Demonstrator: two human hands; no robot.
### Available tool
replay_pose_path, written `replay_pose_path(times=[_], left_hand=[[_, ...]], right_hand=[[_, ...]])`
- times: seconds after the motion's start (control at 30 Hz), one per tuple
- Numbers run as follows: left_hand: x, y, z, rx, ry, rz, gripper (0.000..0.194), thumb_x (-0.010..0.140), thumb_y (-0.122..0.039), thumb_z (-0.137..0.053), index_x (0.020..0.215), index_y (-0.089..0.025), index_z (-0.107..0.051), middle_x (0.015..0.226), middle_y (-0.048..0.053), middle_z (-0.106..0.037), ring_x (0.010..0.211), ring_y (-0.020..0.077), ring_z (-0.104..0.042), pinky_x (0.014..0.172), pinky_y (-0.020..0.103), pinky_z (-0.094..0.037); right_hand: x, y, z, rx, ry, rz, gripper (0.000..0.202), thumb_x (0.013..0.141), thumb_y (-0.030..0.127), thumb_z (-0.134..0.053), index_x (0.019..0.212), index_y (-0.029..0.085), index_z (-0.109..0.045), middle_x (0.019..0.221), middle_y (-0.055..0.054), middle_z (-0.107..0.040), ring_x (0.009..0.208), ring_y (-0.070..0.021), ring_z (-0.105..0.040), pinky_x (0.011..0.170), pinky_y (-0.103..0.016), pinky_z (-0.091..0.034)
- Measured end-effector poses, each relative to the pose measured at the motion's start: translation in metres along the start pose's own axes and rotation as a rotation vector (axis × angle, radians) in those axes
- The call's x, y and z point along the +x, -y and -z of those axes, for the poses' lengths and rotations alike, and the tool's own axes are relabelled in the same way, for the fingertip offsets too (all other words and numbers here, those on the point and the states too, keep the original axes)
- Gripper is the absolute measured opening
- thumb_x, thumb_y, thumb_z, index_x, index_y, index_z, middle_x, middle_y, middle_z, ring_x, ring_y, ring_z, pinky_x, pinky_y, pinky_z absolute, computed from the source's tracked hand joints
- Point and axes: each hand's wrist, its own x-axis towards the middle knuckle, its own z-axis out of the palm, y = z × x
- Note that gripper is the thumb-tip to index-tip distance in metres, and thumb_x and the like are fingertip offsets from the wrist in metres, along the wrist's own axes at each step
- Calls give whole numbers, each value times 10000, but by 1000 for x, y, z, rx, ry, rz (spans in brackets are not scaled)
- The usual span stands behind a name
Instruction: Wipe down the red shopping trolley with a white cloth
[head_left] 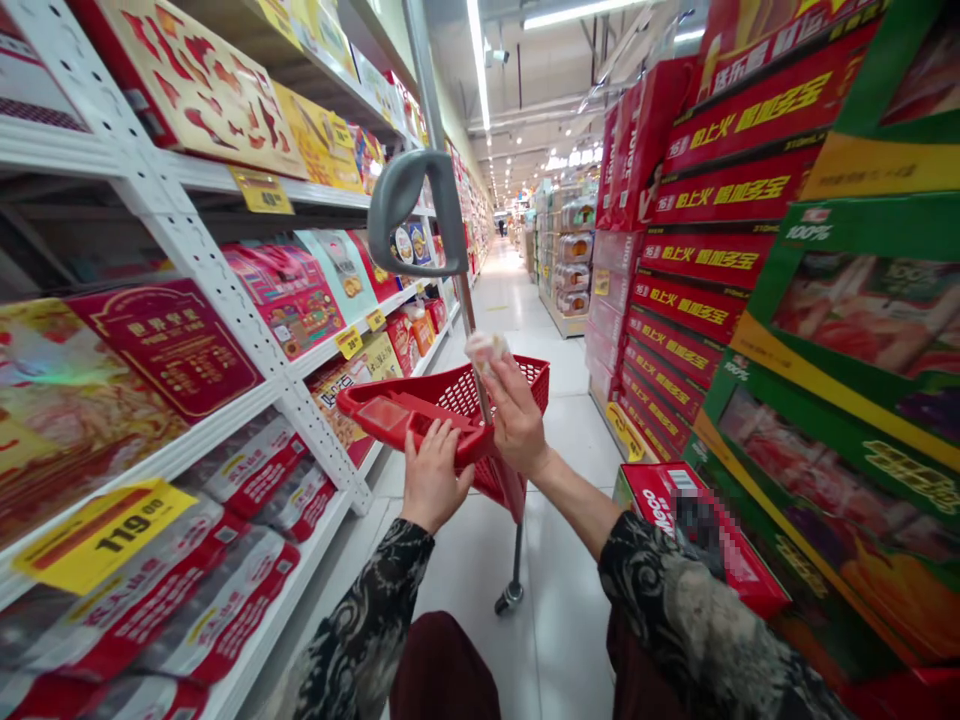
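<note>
A red plastic basket (531,374) with perforated walls is mounted on a metal pole (461,297) of a shopping cart. My left hand (433,478) grips the near edge of its red tray (390,412), fingers over the top and thumb apart. With the fingers of my right hand (516,412) pressed together, I hold a crumpled white cloth or tissue (486,347) beside the pole. My palm hides part of the pole. Higher up, a grey loop handle (382,215) is fixed to the pole. Below the basket, a caster wheel (508,598) stands on the floor.
White shelving (247,405) with boxed goods, bottle packs and yellow price tags runs along the left. Stacked red drink cartons (705,240) and green boxes (847,300) rise at right. A red box (675,500) sits low by my right arm. A tiled aisle (491,300) stretches ahead.
</note>
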Motion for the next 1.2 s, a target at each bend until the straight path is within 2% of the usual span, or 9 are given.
replay_pose_path(times=[0.13,0.23,0.3,0.4,0.5,0.67,0.77,0.93,1.2], left_hand=[[4,-18,-3,-44,7,-30,486,736,-311,-511,1189,-137,-494,1309,133,-479,1258,273,-370,1055,522,-220],[3,-18,-5,-86,31,-101,512,736,-272,-494,1223,-117,-462,1339,138,-444,1285,251,-331,1055,468,-254],[1,-10,-6,-83,32,-101,534,737,-273,-487,1243,-109,-437,1365,152,-405,1301,259,-301,1053,481,-245],[0,0,-8,-38,16,-19,581,737,-303,-491,1272,-96,-393,1386,179,-361,1317,288,-258,1043,543,-206],[0,-1,-11,-9,28,3,629,729,-320,-498,1291,-71,-358,1382,189,-362,1325,294,-233,1050,556,-167],[5,-19,-15,-19,37,-34,628,728,-304,-486,1301,-85,-353,1370,175,-389,1306,279,-284,1059,526,-170],[8,-15,-14,-11,47,-82,607,728,-276,-478,1300,-107,-366,1379,154,-383,1304,259,-292,1067,503,-172],[14,2,-18,42,-21,111,596,721,-251,-474,1294,-112,-381,1379,174,-374,1298,291,-293,1042,555,-187],[19,-18,-30,-15,-47,87,622,695,-246,-500,1294,-123,-390,1376,171,-381,1288,291,-301,1036,543,-202]], right_hand=[[26,-26,3,-68,195,141,379,911,146,-329,1256,196,-477,1338,-39,-452,1336,-157,-211,1101,-424,-242],[-1,-39,5,-29,379,151,359,903,155,-357,1227,202,-507,1320,-32,-474,1323,-148,-248,1097,-404,-257],[-28,-39,7,23,425,83,388,879,119,-371,1236,204,-496,1322,-38,-471,1315,-145,-265,1087,-403,-273],[-52,-29,10,96,383,-112,501,805,15,-333,1240,206,-491,1299,-40,-492,1284,-131,-328,1067,-382,-310],[-50,-10,10,138,305,-276,600,709,-33,-308,1230,195,-500,1245,-36,-538,1208,-117,-432,1033,-328,-365],[-37,8,12,92,369,-208,558,679,-8,-339,1167,154,-556,1208,-74,-561,1179,-156,-459,1022,-338,-373],[-39,-9,26,-9,338,-266,549,657,-13,-345,1123,157,-582,1167,-86,-581,1132,-174,-498,985,-357,-411],[-39,-36,47,-63,269,-344,598,617,-33,-329,1103,203,-585,1115,-53,-609,1066,-160,-546,947,-354,-448],[-57,-10,20,-233,349,-159,539,746,25,-406,1263,155,-481,1277,-120,-506,1253,-242,-373,1023,-478,-330]])
